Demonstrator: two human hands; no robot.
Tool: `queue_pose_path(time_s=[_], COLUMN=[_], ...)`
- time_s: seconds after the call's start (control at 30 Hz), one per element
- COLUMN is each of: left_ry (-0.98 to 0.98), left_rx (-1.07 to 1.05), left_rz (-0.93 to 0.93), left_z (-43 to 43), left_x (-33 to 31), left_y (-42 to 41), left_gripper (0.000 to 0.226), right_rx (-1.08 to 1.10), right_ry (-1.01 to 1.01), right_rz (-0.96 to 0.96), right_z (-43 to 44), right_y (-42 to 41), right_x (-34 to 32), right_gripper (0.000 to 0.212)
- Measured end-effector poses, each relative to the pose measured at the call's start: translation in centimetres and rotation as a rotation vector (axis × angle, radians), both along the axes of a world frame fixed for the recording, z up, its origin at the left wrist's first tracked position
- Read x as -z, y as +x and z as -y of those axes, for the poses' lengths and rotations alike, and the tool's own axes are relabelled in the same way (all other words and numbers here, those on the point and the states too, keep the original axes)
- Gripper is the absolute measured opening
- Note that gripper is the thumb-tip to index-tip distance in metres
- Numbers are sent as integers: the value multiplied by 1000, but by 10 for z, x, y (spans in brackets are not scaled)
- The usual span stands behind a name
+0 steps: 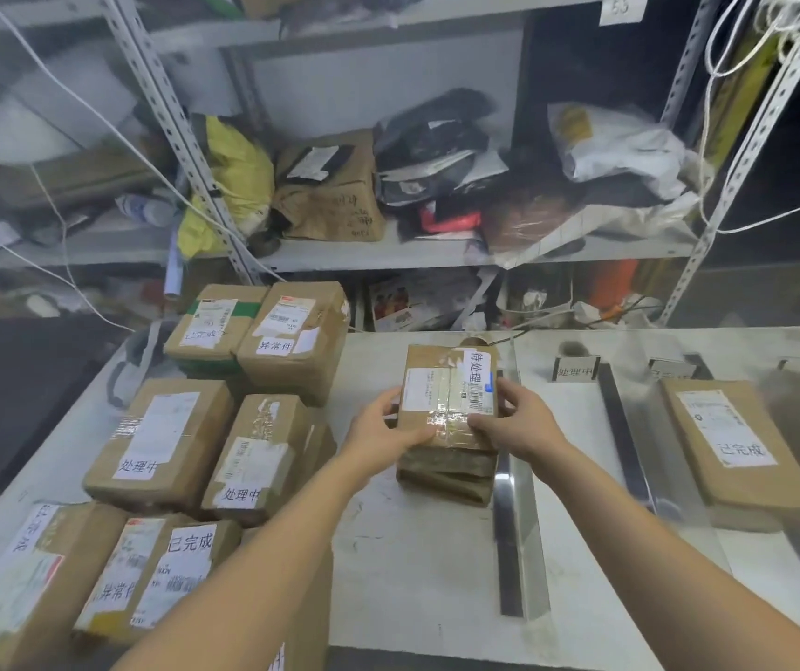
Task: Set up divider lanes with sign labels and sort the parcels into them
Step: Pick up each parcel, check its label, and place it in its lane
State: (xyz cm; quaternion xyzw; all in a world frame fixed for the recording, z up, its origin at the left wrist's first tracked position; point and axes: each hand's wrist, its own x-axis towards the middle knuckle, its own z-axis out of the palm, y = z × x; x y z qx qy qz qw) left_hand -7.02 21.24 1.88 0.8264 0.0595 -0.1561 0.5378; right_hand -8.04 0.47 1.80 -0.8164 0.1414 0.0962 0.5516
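Note:
A brown parcel with a white label and a barcode tops a short stack in the leftmost lane of the white table. My left hand grips its near left corner and my right hand grips its right side. A metal divider strip lies just right of the stack, and another divider runs farther right. A small sign holder stands at the back between them. One flat parcel lies in a lane on the right.
Several labelled brown parcels are piled on the table's left half, two stacked boxes at the back. Metal shelving crammed with bags and packages rises behind the table. White cables hang at the right.

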Motion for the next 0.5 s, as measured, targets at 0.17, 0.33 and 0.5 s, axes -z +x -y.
queue_pose_path(time_s=[0.17,0.33,0.5], left_ry=[428,803,938], left_rx=[52,104,81], left_rz=[191,346,402], left_z=[-25,-69,-137], left_x=[-25,-41,-52], left_y=[6,4,9], left_gripper=[83,68,60], right_rx=[-109,-399,-512], right_ry=[-416,-522,-639], right_rz=[245,339,339], right_z=[-23,-80,-140], right_y=[10,25,34], right_x=[-24,-30,-32], right_gripper=[67,69,70])
